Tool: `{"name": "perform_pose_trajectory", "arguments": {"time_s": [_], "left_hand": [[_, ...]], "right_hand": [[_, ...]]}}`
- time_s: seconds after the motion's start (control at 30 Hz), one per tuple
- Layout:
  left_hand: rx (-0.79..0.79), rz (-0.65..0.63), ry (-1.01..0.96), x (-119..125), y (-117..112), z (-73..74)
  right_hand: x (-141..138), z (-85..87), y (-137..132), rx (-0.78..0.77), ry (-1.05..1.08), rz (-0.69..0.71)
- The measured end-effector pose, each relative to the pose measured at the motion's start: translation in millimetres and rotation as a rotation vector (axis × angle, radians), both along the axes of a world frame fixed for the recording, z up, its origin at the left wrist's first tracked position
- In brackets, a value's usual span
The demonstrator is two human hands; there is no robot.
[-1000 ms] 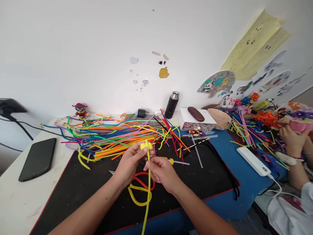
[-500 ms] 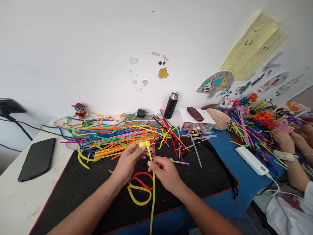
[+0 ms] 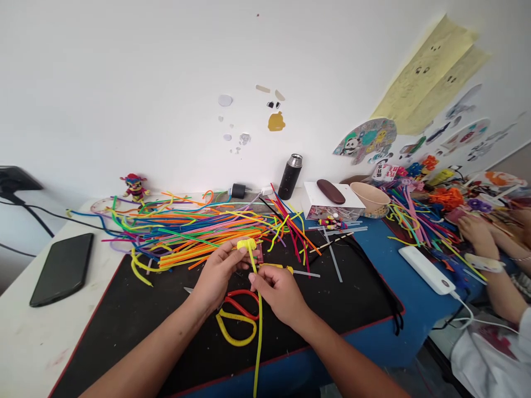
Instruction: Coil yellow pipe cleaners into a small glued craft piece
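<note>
My left hand pinches the coiled top of a yellow pipe cleaner above the black mat. My right hand is closed on the same pipe cleaner lower down; its long yellow tail hangs toward the table's front edge. Beneath both hands lie scissors with one red and one yellow handle. A big heap of coloured pipe cleaners lies just behind my hands.
A black phone lies at the left. A black flask, a white box and a beige bowl stand at the back. At the right, another person's hands work among craft pieces, near a white power strip.
My right hand has slid a little along the yellow stem, and the hanging tail has swung slightly right. The other person's hands at the right have lowered to the table.
</note>
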State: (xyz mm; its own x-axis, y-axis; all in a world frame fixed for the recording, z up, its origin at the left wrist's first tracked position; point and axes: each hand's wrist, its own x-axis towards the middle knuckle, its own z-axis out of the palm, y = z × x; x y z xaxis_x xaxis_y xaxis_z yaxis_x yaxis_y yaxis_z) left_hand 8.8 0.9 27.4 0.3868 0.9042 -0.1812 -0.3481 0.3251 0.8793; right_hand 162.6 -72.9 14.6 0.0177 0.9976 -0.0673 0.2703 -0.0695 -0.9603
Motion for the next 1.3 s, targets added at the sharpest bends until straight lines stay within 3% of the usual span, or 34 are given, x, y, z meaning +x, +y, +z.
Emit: {"name": "perform_pose_trajectory", "arguments": {"time_s": [1.3], "left_hand": [[-0.082,-0.014,0.004,-1.7,2.8,-4.8]], "right_hand": [[0.8,-9.4,-2.4,-0.072,-0.045,0.068]]}}
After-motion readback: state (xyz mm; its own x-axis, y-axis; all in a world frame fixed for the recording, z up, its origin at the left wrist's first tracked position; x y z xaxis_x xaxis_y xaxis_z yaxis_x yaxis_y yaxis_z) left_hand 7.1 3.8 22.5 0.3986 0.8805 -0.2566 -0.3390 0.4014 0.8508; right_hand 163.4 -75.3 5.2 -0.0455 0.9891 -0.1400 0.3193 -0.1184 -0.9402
